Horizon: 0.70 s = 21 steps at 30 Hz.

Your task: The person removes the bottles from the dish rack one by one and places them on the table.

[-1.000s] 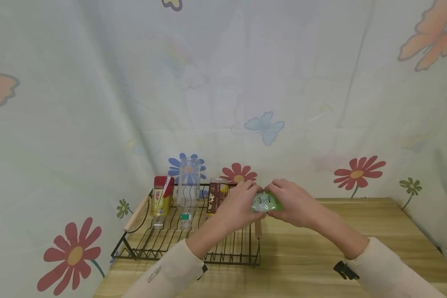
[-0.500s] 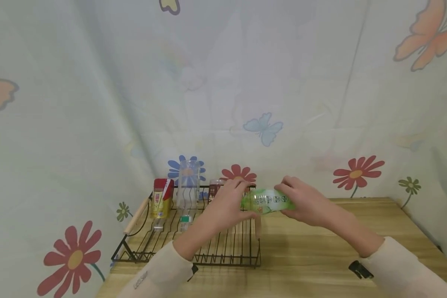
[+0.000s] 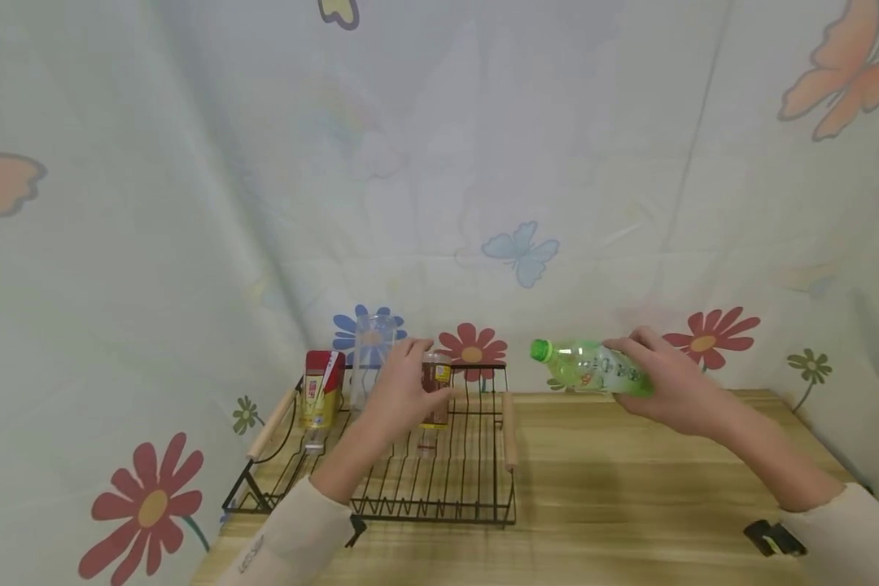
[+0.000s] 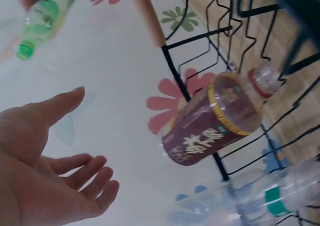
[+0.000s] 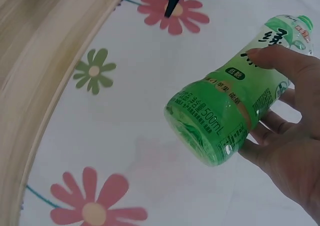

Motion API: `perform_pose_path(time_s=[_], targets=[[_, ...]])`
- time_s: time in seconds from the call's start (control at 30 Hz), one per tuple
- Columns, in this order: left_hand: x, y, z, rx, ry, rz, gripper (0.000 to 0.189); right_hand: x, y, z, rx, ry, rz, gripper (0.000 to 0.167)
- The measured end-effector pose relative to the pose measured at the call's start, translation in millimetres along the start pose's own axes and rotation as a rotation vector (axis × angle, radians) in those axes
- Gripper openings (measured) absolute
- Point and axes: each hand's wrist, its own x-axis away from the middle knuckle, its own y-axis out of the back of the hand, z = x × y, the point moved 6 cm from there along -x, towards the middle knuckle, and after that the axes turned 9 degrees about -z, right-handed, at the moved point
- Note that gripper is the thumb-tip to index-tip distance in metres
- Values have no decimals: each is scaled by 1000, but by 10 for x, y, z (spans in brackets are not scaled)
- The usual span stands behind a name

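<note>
My right hand (image 3: 655, 378) grips a clear plastic drink bottle (image 3: 593, 366) with a green label. The bottle lies nearly level above the table, its green cap pointing left; the right wrist view shows fingers and thumb round its label. Over the wire rack, my left hand (image 3: 403, 387) has its fingers parted, with nothing in its palm in the left wrist view (image 4: 55, 171). Just beyond that hand, a brown-labelled bottle (image 3: 437, 407) stands neck down in the rack. A clear unlabelled bottle (image 3: 373, 330) is partly hidden behind the left hand.
The black wire rack (image 3: 439, 517) with wooden handles (image 3: 509, 431) stands on the left of the wooden table (image 3: 630, 488). A red and yellow bottle (image 3: 321, 391) is neck down at the rack's left. Behind hangs a flowered cloth (image 3: 593, 163).
The hands were together on the green bottle. My left hand has let go and moved left over the rack; my right hand has carried the bottle right, its green cap now in sight.
</note>
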Motion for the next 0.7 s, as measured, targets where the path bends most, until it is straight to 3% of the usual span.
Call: perform_pose_path(time_s=[0.13, 0.3, 0.5, 0.7], targets=[[15, -78, 206, 59, 68, -64, 88, 108, 211, -202, -8, -9, -105, 71], [81, -247, 451, 35, 142, -121, 89, 249, 420, -462, -117, -100, -155, 68], [131, -421, 674, 34, 242, -85, 96, 461, 537, -882, -213, -318, -147, 69], [187, -634, 792, 9, 254, -12, 97, 717, 597, -1253, -288, -466, -173, 71]])
